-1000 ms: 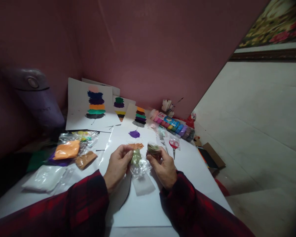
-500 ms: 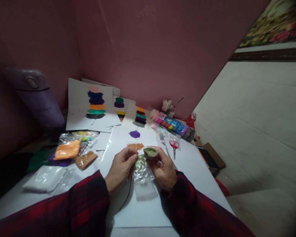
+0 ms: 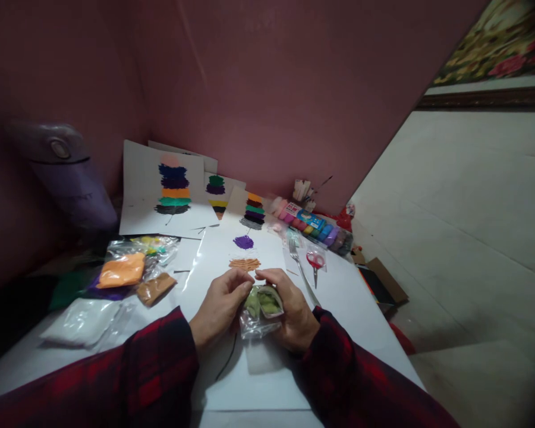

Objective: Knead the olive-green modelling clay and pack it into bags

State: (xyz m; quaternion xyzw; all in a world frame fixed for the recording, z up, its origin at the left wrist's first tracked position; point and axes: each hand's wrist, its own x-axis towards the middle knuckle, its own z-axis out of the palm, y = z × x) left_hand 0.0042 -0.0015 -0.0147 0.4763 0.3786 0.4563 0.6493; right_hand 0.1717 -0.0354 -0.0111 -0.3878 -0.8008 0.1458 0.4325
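Between both hands, over the white paper (image 3: 249, 389), is a clear plastic bag (image 3: 259, 329) with olive-green clay (image 3: 270, 302) in it. My left hand (image 3: 218, 306) pinches the bag's left side between thumb and fingers. On the other side my right hand (image 3: 296, 312) is curled around the bag, its index finger and thumb reaching toward the left fingertips. Whether a small bit of clay sits between the fingertips cannot be made out. Just beyond the hands, a ridged orange-brown clay band (image 3: 245, 264) and a purple clay patch (image 3: 243, 242) are on the paper.
Bagged orange clay (image 3: 121, 270), brown clay (image 3: 156, 289) and white clay (image 3: 81, 321) lie at left. A fork (image 3: 296, 255) and red-handled scissors (image 3: 315, 266) are at right, below a multicoloured clay pack (image 3: 312, 223). Painted sheets (image 3: 136, 196) lean against the wall; a purple bottle (image 3: 74, 190) stands left.
My right hand has turned and lowered the green clay toward me, beside the bag's other part. Its fingers have come over toward my left fingertips. My left hand is almost where it was.
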